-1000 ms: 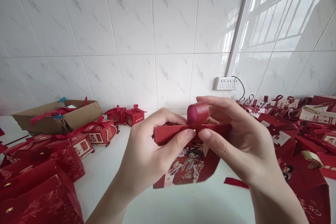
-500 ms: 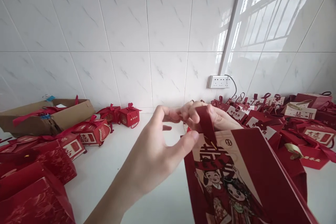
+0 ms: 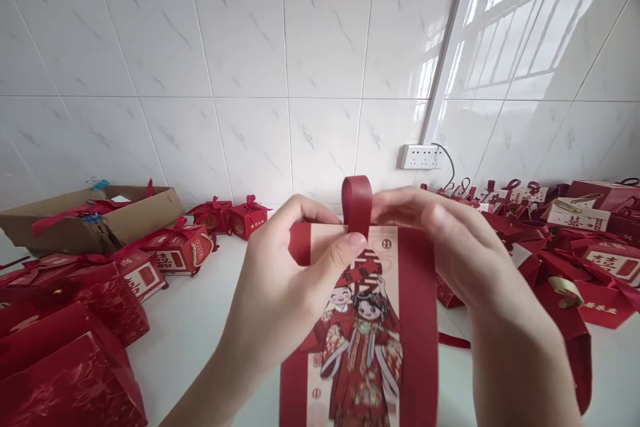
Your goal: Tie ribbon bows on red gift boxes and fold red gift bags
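Note:
A red gift box printed with a cartoon couple stands upright before me, its printed face toward the camera. From its top edge rises a looped red strap. My left hand grips the box's top at the strap's base, thumb in front and fingers behind. At the strap's right, my right hand has its fingers stretched behind the top edge and its thumb lifted off the front. Whether the right fingertips touch the strap or box is hidden.
Red boxes crowd the left side, with an open cardboard carton behind them. Two small red boxes stand near the wall. Many more wedding boxes fill the right. A power strip is on the tiled wall.
The box has moved left and turned from tilted to upright, facing me. My right hand has come from behind the strap to its right side, leaving the loop standing free.

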{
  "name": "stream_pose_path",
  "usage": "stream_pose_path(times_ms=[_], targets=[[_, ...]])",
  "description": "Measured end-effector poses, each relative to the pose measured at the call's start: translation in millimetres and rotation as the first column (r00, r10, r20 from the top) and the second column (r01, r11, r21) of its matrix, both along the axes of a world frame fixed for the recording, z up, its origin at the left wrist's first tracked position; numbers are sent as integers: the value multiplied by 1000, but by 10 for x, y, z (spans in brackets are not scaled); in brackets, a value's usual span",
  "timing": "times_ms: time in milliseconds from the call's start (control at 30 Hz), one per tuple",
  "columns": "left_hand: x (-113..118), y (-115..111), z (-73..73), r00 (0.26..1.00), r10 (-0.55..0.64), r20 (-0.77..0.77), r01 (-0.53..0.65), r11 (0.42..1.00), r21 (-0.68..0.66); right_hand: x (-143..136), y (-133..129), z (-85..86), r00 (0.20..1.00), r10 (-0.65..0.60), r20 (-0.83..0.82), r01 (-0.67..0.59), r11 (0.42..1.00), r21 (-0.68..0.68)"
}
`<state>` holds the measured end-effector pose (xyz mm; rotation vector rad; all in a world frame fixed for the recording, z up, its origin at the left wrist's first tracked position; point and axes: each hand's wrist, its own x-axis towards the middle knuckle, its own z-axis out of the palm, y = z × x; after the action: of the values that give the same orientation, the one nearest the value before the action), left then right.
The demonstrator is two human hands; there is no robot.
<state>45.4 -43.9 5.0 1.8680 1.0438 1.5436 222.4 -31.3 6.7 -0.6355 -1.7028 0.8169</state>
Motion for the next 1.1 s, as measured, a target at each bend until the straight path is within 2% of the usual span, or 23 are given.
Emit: stream_pose_path(times_ms=[67, 133, 200, 300, 500, 633, 767, 933, 1100], targets=[[19, -24, -10, 999, 54, 9, -55, 994, 95, -1, -103, 11, 991, -63, 116, 57, 997, 51], [23, -39, -10, 999, 52, -17, -48, 988, 148, -40, -183, 2, 975, -152, 160, 135, 984, 114], [13, -48, 1, 999, 4, -34, 1, 989, 151, -87, -223, -19, 962, -224, 156, 196, 965, 176], [-10, -50, 27, 999, -32, 0, 32, 993, 113, -134, -228, -41, 952, -266, 149, 227, 946, 233], [-41, 4, 37, 997, -64, 32, 61, 996, 68, -163, -240, 29, 948, -246, 202, 186, 943, 275], [-16, 1, 20, 996, -14, 91, 9, 999, 54, -174, -251, 52, 949, -239, 207, 175, 942, 288], [23, -40, 12, 996, 21, 91, -26, 998, 55, -164, -224, -10, 952, -233, 198, 175, 946, 271], [20, -62, 21, 996, 60, 61, -67, 990, 121, -165, -201, -40, 944, -267, 194, 198, 928, 316], [-35, -95, 40, 999, 37, 2, -37, 983, 182, -189, -216, 0, 911, -317, 262, 208, 905, 370]])
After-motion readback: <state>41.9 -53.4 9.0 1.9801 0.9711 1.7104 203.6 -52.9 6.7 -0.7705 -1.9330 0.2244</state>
